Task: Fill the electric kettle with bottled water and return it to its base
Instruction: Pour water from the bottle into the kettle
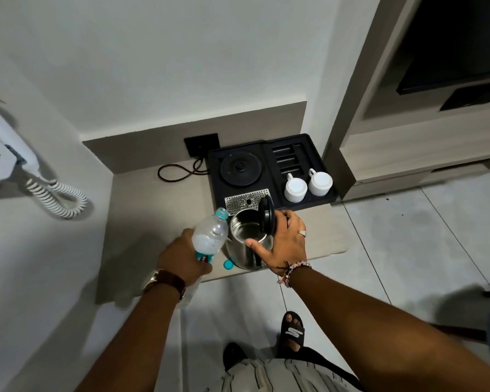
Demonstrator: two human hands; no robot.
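A steel electric kettle [246, 250] stands on the low counter near its front edge, its black lid [267, 219] flipped up. My right hand [286, 244] grips the kettle at its handle side, thumb on the rim. My left hand [181, 258] holds a clear plastic water bottle [211, 236] by its lower part, uncapped, tilted with its neck pointing up towards the kettle's rim. The bottle's teal cap [228, 264] lies on the counter beside the kettle. The round black kettle base [240, 168] sits bare in the black tray [303, 203] behind.
Two white cups [295, 189] [320, 183] stand upside down in the tray's right part, behind a metal drip grate [242, 203]. A cord [176, 174] runs to a wall socket [202, 145]. A wall phone with coiled cord [57, 199] hangs left. Tiled floor lies right.
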